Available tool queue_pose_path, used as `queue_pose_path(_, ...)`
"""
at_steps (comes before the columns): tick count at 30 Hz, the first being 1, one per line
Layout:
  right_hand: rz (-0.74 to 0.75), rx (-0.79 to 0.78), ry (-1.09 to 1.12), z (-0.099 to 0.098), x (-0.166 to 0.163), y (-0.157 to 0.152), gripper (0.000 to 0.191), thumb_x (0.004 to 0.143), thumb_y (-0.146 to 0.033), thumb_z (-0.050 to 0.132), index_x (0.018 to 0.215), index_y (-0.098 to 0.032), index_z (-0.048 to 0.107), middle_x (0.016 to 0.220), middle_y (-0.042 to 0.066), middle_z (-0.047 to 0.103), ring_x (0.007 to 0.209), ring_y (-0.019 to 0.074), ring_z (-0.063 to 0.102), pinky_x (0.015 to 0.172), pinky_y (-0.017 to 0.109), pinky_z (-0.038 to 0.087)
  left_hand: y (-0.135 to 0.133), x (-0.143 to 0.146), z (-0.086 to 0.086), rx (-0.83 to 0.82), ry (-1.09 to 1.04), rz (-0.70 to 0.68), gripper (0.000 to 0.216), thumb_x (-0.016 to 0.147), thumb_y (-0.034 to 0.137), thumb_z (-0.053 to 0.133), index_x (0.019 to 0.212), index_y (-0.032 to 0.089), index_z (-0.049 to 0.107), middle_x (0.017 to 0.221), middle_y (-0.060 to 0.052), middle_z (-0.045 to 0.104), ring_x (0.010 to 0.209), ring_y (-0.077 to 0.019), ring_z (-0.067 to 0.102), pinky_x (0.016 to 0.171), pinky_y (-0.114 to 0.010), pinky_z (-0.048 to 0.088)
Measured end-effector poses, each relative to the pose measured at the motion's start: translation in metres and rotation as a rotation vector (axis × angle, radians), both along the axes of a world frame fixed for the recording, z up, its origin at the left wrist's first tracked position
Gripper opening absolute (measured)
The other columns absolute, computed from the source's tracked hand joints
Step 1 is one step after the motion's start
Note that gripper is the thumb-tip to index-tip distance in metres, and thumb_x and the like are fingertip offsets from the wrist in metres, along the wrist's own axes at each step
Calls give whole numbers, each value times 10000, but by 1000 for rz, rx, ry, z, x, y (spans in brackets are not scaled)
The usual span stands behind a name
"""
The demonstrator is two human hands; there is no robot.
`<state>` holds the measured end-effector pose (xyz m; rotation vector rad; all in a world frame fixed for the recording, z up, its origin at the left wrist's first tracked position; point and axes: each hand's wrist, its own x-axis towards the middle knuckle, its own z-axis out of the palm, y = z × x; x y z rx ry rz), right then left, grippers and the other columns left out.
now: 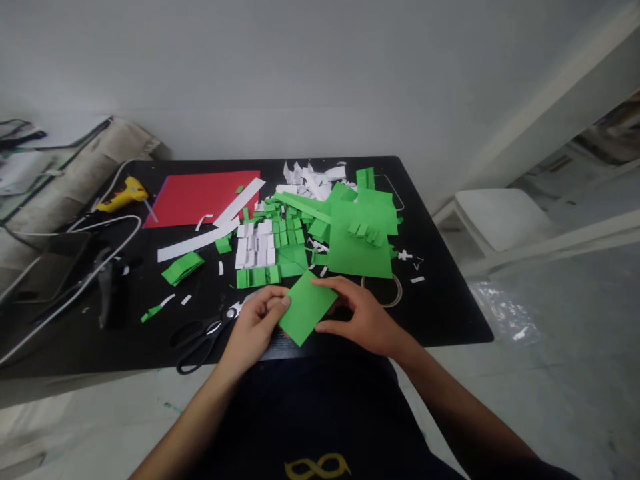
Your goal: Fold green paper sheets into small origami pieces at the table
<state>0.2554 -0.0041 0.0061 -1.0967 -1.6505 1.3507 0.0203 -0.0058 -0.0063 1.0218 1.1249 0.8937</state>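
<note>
A small green paper rectangle (306, 308) is held over the near edge of the black table (450, 313), tilted like a diamond. My left hand (257, 323) pinches its left side with thumb on top. Its right side is gripped by my right hand (363, 319), fingers curled over the top corner. Behind it lies a heap of cut green and white paper pieces (280, 243) and a larger green sheet (361, 240) with folded tabs.
Black scissors (203, 337) lie just left of my left hand. A red sheet (200, 197), a long white strip (197, 243), a yellow glue gun (123, 193) and cables (75, 287) sit at the left. A tape ring (395, 293) lies right of the green sheet. A white chair (495, 217) stands right.
</note>
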Motion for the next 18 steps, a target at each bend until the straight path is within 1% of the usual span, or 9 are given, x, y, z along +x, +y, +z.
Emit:
queue_pose_path(5,23,-85,65,1,-1,0,622,798,-203,877,1382,-284,680,1375,84,649,1156,247,701,983,403,619,-1,2,1,19,-50,0,374,812,416,871,970,176,632,787,14,713,671,-127,660,635,-226,531)
queue_pose_path(7,32,-95,97,2,-1,0,593,809,-176,843,1373,-274,686,1370,86,650,1171,244,699,995,399,616,-2,3,1,20,-73,18,416,782,357,894,1029,193,602,816,19,730,699,-138,686,659,-240,561)
queue_pose_path(9,32,-107,127,2,-2,0,574,818,-154,810,1367,-266,687,1371,89,651,1192,241,696,1014,400,612,-2,4,0,25,-79,31,502,768,315,900,1146,206,587,843,14,747,726,-155,709,675,-260,586)
queue_pose_path(12,41,-158,178,3,-2,0,555,830,-149,779,1364,-268,684,1368,85,663,1167,228,715,1029,411,616,-2,4,0,45,-73,20,565,773,286,888,1250,206,597,883,-7,762,765,-178,735,697,-285,609)
queue_pose_path(18,49,-223,242,7,-5,-1,524,840,-144,750,1347,-258,688,1264,76,741,1165,239,738,1030,426,620,-2,4,3,82,-85,-26,507,779,259,880,1225,203,645,902,-28,783,798,-197,758,736,-300,618)
